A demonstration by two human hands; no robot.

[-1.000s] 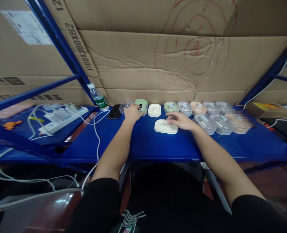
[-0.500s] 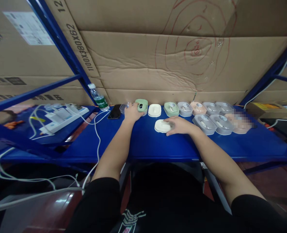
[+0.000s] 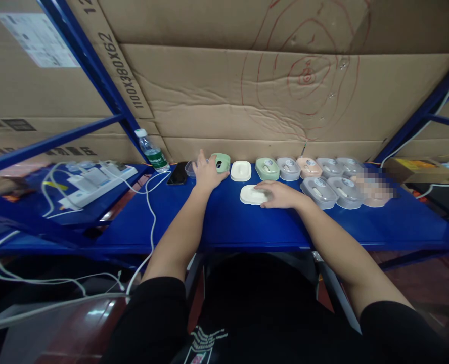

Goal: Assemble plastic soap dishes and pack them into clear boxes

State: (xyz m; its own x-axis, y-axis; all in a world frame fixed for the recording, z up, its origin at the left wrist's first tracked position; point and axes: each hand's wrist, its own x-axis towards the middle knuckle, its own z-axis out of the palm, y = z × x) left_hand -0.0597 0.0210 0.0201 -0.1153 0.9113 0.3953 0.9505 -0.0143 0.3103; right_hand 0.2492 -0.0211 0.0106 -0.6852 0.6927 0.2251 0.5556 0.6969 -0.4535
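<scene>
My left hand (image 3: 206, 173) is open, fingers spread, beside a light green box (image 3: 221, 163) with a dark opening in its top. A clear plastic cover (image 3: 190, 169) lies partly hidden behind those fingers. My right hand (image 3: 279, 195) is closed around the right end of a shallow cream-white oval box (image 3: 250, 194) on the table, fingers on its far side and thumb on its near side. A greyish blur shows between thumb and fingers; I cannot make out what it is. Behind stands a second cream-white piece (image 3: 241, 171), untouched.
Several lidded boxes stand at right, among them a green one (image 3: 267, 169), a peach one (image 3: 308, 167) and a grey one (image 3: 319, 192). A phone (image 3: 177, 173), a water bottle (image 3: 154, 151) and white cables (image 3: 154, 212) lie or stand at left. Cardboard (image 3: 209, 91) backs the blue table (image 3: 255, 227).
My left hand has lifted its fingers and spread them beside the green box. The right hand stays at the cream-white box. The whole view has shifted slightly.
</scene>
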